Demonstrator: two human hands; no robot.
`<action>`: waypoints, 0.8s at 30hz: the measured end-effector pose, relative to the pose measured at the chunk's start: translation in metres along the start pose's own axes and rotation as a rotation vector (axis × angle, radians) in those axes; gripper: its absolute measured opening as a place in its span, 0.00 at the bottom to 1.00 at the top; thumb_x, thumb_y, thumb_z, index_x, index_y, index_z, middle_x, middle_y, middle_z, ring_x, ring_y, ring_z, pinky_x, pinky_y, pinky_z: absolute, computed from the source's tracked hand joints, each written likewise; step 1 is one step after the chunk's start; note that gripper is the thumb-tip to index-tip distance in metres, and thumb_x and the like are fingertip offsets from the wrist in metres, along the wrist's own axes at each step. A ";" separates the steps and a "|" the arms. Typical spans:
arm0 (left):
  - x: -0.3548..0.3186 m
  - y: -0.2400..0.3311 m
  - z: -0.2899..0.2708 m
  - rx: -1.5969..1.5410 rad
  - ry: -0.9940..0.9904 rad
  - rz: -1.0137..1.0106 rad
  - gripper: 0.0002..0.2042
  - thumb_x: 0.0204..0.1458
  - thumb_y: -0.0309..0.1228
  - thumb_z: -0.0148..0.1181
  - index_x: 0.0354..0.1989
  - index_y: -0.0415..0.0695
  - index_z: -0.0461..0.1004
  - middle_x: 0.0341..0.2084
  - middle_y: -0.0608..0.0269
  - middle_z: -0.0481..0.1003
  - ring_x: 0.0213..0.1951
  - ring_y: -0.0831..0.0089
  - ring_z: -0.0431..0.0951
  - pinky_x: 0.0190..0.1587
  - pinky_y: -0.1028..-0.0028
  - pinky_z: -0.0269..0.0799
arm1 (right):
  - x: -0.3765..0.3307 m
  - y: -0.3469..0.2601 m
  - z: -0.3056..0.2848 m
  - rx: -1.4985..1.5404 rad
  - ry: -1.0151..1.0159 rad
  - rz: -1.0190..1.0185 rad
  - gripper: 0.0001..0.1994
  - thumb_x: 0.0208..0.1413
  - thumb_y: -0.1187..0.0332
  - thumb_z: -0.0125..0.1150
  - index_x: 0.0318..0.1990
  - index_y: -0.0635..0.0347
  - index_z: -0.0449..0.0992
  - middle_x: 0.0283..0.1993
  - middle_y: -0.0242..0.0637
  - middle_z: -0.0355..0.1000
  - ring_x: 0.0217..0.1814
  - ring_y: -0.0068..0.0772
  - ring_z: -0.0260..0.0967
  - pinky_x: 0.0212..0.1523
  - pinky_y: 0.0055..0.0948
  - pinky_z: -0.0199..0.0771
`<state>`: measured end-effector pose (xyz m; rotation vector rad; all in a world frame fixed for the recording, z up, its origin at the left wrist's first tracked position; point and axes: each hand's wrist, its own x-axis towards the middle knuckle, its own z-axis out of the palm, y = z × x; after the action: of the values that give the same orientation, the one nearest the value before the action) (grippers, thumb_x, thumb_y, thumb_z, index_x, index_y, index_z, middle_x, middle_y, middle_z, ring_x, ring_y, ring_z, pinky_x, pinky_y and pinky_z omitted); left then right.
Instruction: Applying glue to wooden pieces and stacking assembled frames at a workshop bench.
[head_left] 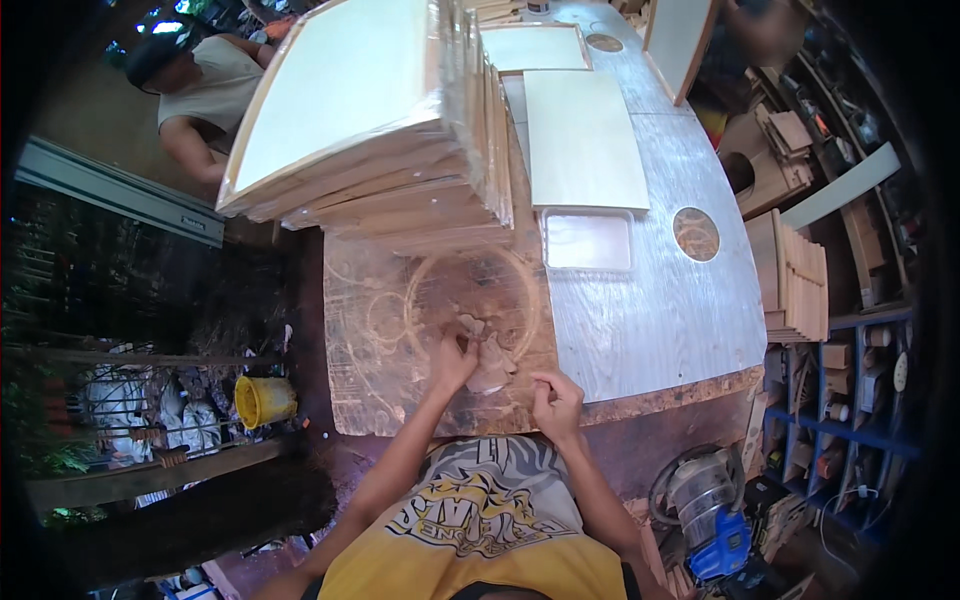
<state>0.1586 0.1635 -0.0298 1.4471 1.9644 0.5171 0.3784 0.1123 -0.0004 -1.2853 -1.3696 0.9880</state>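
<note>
My left hand (454, 362) is over the worn brown board at the near part of the table, fingers pinched on a crumpled tan scrap (490, 368), perhaps paper or cloth; its exact kind is unclear. The scrap lies creased on the board to the right of the fingers. To its right, near the front edge, my right hand (558, 406) is curled closed, with index finger and thumb together. Whatever it may hold is too small to see. Both forearms reach in from the lower edge.
A tall stack of wooden-framed panels (340, 90) in clear film stands behind my left hand. On the grey-blue tabletop (670, 320) are a pale board (585, 140) and a shallow clear tray (588, 240). A vacuum (705, 500) stands low right. People are at far left and far right.
</note>
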 end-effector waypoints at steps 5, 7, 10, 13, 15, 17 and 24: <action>-0.030 -0.024 -0.010 -0.131 0.347 0.306 0.09 0.52 0.30 0.58 0.35 0.37 0.69 0.31 0.44 0.73 0.38 0.49 0.73 0.42 0.60 0.69 | 0.010 -0.028 0.050 -0.297 -0.116 -0.170 0.15 0.47 0.71 0.63 0.44 0.65 0.75 0.39 0.48 0.72 0.42 0.50 0.70 0.45 0.42 0.70; -0.050 -0.023 -0.023 -0.394 0.186 0.200 0.09 0.52 0.30 0.59 0.35 0.39 0.67 0.27 0.52 0.72 0.33 0.59 0.73 0.39 0.67 0.69 | -0.001 -0.053 0.069 -0.524 -0.148 -0.229 0.32 0.42 0.64 0.67 0.58 0.63 0.66 0.50 0.54 0.67 0.52 0.56 0.64 0.54 0.48 0.62; -0.060 -0.055 -0.024 -0.818 0.052 0.098 0.12 0.50 0.23 0.64 0.36 0.42 0.64 0.29 0.65 0.69 0.31 0.79 0.69 0.33 0.78 0.67 | -0.030 -0.057 0.105 -0.517 -0.243 -0.137 0.51 0.35 0.58 0.72 0.69 0.61 0.50 0.58 0.59 0.58 0.60 0.61 0.56 0.60 0.51 0.56; -0.086 -0.049 -0.064 -1.039 0.002 0.089 0.16 0.50 0.19 0.65 0.39 0.44 0.61 0.30 0.69 0.68 0.30 0.86 0.68 0.31 0.83 0.66 | -0.058 -0.089 0.140 -0.637 -0.103 -0.143 0.48 0.35 0.59 0.72 0.67 0.60 0.55 0.58 0.58 0.58 0.60 0.62 0.56 0.59 0.52 0.56; -0.097 -0.059 -0.083 -1.197 -0.134 0.076 0.18 0.51 0.19 0.64 0.46 0.42 0.63 0.33 0.67 0.72 0.32 0.84 0.73 0.33 0.82 0.71 | -0.075 -0.087 0.161 -0.538 -0.096 -0.155 0.41 0.34 0.63 0.71 0.62 0.62 0.62 0.57 0.57 0.61 0.59 0.61 0.58 0.58 0.48 0.60; -0.105 -0.077 -0.105 -1.105 -0.306 0.035 0.15 0.51 0.23 0.66 0.47 0.39 0.71 0.33 0.64 0.77 0.33 0.83 0.76 0.35 0.81 0.73 | -0.094 -0.078 0.179 -0.353 -0.039 -0.153 0.33 0.36 0.67 0.69 0.55 0.63 0.68 0.50 0.54 0.67 0.53 0.57 0.65 0.53 0.46 0.66; -0.099 -0.121 -0.147 -0.750 -0.345 0.100 0.12 0.48 0.31 0.71 0.36 0.38 0.81 0.30 0.64 0.81 0.32 0.83 0.77 0.37 0.78 0.74 | -0.117 -0.095 0.202 -0.278 -0.148 0.040 0.18 0.40 0.73 0.62 0.42 0.65 0.73 0.37 0.49 0.73 0.40 0.45 0.73 0.44 0.37 0.72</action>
<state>-0.0084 0.0393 0.0236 1.0552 1.2288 0.8669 0.1572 -0.0022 0.0387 -1.4726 -1.6453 0.9596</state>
